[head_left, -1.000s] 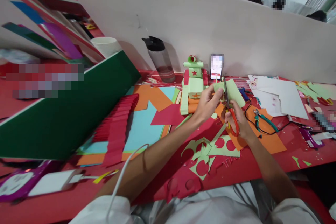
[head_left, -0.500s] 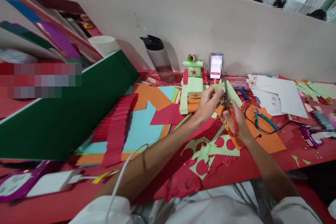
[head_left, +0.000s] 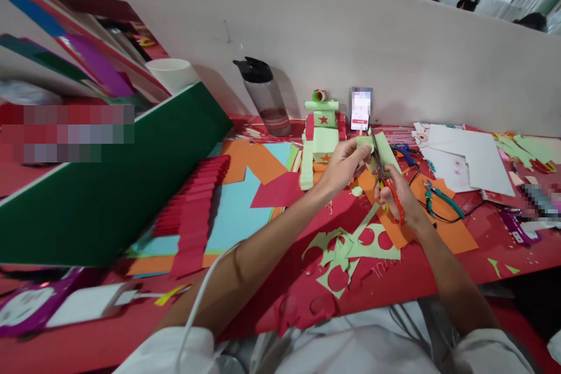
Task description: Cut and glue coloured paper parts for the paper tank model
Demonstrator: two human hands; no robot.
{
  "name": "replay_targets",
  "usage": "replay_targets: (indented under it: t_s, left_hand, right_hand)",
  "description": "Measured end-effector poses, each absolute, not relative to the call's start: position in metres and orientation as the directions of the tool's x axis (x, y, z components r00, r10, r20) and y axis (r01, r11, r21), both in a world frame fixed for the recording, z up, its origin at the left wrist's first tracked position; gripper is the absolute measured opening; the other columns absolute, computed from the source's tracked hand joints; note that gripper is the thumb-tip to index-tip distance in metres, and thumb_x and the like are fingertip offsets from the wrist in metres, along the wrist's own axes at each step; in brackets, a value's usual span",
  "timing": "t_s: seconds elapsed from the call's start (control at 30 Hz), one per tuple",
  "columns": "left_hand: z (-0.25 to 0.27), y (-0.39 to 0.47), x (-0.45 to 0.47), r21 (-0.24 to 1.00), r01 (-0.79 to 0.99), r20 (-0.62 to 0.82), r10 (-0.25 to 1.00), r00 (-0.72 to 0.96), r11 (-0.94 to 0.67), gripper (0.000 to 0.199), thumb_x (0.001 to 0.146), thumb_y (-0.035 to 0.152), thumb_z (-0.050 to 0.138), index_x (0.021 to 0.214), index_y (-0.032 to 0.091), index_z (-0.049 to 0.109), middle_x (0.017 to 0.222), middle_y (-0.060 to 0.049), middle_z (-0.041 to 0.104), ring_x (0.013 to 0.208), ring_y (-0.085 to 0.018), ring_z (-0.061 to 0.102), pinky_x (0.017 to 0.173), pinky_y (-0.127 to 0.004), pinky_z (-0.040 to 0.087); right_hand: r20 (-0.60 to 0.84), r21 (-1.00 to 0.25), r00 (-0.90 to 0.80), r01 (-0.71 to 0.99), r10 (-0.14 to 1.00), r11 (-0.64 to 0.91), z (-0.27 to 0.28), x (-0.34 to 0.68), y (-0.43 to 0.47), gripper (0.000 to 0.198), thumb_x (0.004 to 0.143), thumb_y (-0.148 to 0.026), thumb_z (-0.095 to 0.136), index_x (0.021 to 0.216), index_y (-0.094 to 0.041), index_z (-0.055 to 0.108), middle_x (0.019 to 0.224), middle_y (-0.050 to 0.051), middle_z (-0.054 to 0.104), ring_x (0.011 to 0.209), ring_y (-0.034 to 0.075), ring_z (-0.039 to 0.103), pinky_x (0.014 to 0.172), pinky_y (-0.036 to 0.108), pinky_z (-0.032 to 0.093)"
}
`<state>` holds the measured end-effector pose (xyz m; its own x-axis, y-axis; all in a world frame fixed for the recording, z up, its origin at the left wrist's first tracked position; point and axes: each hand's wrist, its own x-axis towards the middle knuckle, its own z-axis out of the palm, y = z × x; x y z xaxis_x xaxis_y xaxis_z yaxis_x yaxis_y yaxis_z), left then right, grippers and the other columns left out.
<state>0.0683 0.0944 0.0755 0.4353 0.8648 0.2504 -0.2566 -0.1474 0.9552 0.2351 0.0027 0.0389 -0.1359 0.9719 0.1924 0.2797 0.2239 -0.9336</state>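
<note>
Green paper (head_left: 386, 151) sits at two o'clock from the left hand (head_left: 348, 165), the nearer one, which pinches its edge; the right hand (head_left: 404, 196) is wrapped around scissors (head_left: 378, 162), blades running toward eleven o'clock across it.

Your head camera looks forward and down, close over the bench (head_left: 394, 283), facing a pale partition (head_left: 315, 41) at twelve o'clock, your left hand (head_left: 344, 167) and right hand (head_left: 400, 194) toward three.
</note>
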Motion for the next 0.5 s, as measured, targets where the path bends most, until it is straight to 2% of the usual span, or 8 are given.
replay_targets:
  t_s: [0.2,0.37,0.5]
  left_hand:
    - [0.0776,0.0953,0.0662,0.968,-0.203,0.229,0.848,0.478,-0.148,0.024,0.091,0.035,0.064,0.074,0.02,0.056,0.055,0.005,0.043,0.046,-0.008,0.037,0.046,-0.024,0.03]
    - [0.0817,0.0941,0.0636,0.975,-0.166,0.214,0.843,0.493,-0.15,0.025,0.091,0.035,0.063,0.073,0.02,0.053,0.053,0.006,0.042,0.046,-0.009,0.038,0.049,-0.023,0.03]
    - [0.084,0.0931,0.0629,0.977,-0.143,0.208,0.84,0.501,-0.156,0.026,0.092,0.035,0.061,0.072,0.02,0.052,0.052,0.006,0.042,0.046,-0.009,0.039,0.049,-0.024,0.03]
  right_hand:
    - [0.203,-0.92,-0.087,0.325,0.975,0.22,0.0399,0.2349,0.002,0.073,0.088,-0.087,0.056,0.126,-0.026,0.055,0.079,0.0,0.059,0.06,0.016,0.051,0.053,0.028,0.046]
    - [0.167,-0.927,-0.076,0.328,0.983,0.183,0.0417,0.2363,0.001,0.06,0.093,-0.078,0.061,0.12,-0.025,0.052,0.076,-0.002,0.058,0.059,0.014,0.051,0.052,0.025,0.042]
    - [0.166,-0.927,-0.059,0.332,0.984,0.176,0.0434,0.2351,0.0,0.058,0.095,-0.077,0.059,0.119,-0.024,0.053,0.075,-0.002,0.057,0.06,0.015,0.052,0.053,0.025,0.044]
